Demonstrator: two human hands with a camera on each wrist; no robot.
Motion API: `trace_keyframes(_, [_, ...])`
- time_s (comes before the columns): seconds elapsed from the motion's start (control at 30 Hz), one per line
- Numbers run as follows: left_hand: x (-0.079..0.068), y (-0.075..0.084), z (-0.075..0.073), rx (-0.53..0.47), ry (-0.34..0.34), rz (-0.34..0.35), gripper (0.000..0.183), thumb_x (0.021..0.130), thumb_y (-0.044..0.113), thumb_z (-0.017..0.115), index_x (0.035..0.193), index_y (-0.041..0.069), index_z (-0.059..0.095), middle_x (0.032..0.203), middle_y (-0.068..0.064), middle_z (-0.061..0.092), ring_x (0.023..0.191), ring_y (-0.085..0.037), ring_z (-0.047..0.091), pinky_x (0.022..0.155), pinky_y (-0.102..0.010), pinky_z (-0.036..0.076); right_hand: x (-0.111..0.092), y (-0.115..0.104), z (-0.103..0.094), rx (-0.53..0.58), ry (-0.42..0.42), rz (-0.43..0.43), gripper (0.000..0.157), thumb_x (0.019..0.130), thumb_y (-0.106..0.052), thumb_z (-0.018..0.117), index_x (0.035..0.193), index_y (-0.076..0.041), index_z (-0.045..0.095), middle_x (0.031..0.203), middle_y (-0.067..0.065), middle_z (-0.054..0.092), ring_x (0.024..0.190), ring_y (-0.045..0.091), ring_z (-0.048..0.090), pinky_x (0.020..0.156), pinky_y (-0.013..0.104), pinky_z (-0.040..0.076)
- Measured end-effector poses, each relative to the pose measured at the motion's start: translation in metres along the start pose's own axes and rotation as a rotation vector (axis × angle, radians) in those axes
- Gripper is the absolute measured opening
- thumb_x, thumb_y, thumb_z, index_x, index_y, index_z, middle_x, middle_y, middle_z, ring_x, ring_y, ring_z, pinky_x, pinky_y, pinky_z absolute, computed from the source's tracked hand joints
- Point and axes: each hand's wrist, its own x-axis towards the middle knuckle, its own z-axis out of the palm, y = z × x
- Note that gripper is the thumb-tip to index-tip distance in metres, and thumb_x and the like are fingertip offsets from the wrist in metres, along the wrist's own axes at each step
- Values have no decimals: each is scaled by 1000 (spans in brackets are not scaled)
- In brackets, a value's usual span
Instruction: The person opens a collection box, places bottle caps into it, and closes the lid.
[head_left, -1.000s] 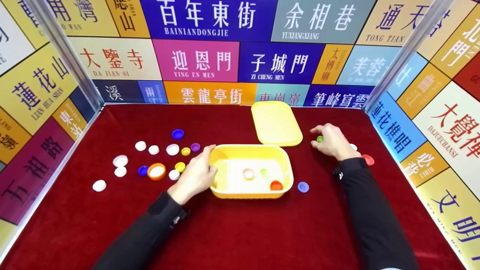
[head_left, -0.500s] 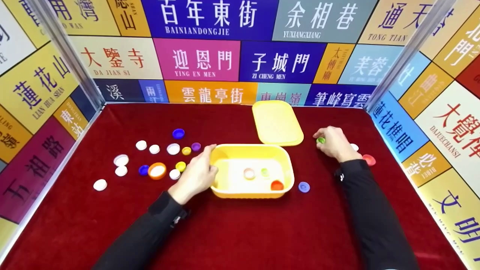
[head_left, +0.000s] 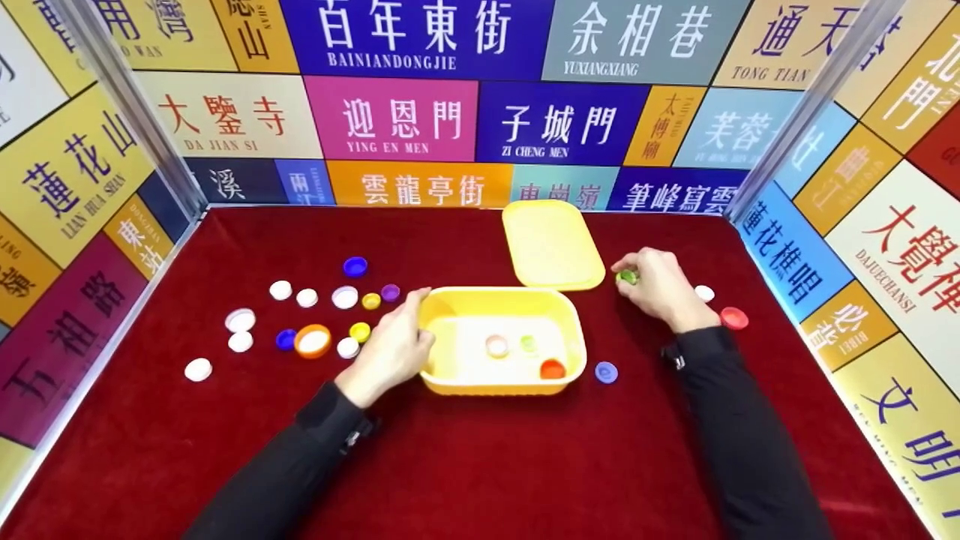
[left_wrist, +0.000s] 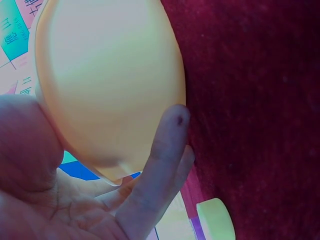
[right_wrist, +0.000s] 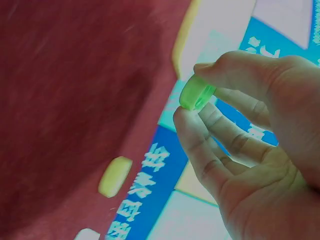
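Observation:
In the head view my left hand (head_left: pixel 388 349) holds the left end of a yellow plastic box (head_left: pixel 450 390). The left wrist view shows fingers against the box's outer wall (left_wrist: pixel 110 85). Inside the box lie a pale cap (head_left: pixel 497 346), a small green cap (head_left: pixel 529 344) and an orange-red cap (head_left: pixel 553 369). Right of the box, my right hand (head_left: pixel 660 285) pinches another green bottle cap (head_left: pixel 627 277). Seen from the right wrist, that green cap (right_wrist: pixel 196 93) sits between thumb and fingertip, raised off the red cloth.
A yellow lid (head_left: pixel 555 244) lies behind the box. Several white, blue, yellow and purple caps spread left of it, with an orange-rimmed one (head_left: pixel 313 341). To the right are a blue cap (head_left: pixel 606 372), a white cap (head_left: pixel 704 293) and a red cap (head_left: pixel 734 318). Printed panels (head_left: pixel 405 120) surround the table.
My right hand has taken hold of the green cap, lifted it and shifted slightly left with it. The left hand and the box have stayed in place.

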Motion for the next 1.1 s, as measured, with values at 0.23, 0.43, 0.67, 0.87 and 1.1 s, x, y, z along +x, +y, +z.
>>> trace_keyframes(0.23, [1, -1, 0, 13, 5, 6, 69, 108, 5, 66, 174, 3, 45, 164, -25, 67, 131, -41, 76, 118, -57, 63, -13, -46, -3, 59, 79, -111, 26, 100, -3, 80, 125, 2, 86, 115, 24, 81, 103, 41, 79, 95, 57, 67])
trace_keyframes(0.43, [1, -2, 2, 20, 5, 5, 69, 108, 5, 65, 174, 2, 45, 161, -26, 69, 127, -41, 76, 113, -57, 64, -26, -89, 2, 125, 77, -239, 22, 98, -3, 86, 120, 1, 87, 112, 20, 83, 96, 37, 83, 89, 57, 71])
trace_keyframes(0.67, [0, -1, 1, 14, 6, -4, 68, 109, 5, 66, 174, 4, 46, 162, -25, 69, 124, -41, 77, 112, -57, 64, -41, -129, 11, 107, -57, -399, 23, 98, -6, 90, 121, -2, 87, 112, 15, 85, 97, 34, 81, 90, 52, 71])
trace_keyframes(0.87, [1, 0, 2, 14, 7, -5, 69, 109, 5, 66, 174, 4, 46, 160, -25, 70, 117, -40, 76, 109, -56, 65, -49, -148, 28, 115, -213, -529, 21, 97, -4, 87, 118, -3, 88, 109, 14, 84, 100, 33, 80, 91, 48, 70])
trace_keyframes(1.1, [1, -1, 2, 17, 9, -5, 70, 108, 4, 66, 174, 3, 45, 158, -26, 70, 116, -40, 76, 107, -56, 65, -53, -152, 40, 142, -311, -556, 24, 100, -6, 86, 124, -8, 89, 112, 14, 84, 99, 35, 76, 90, 40, 65])
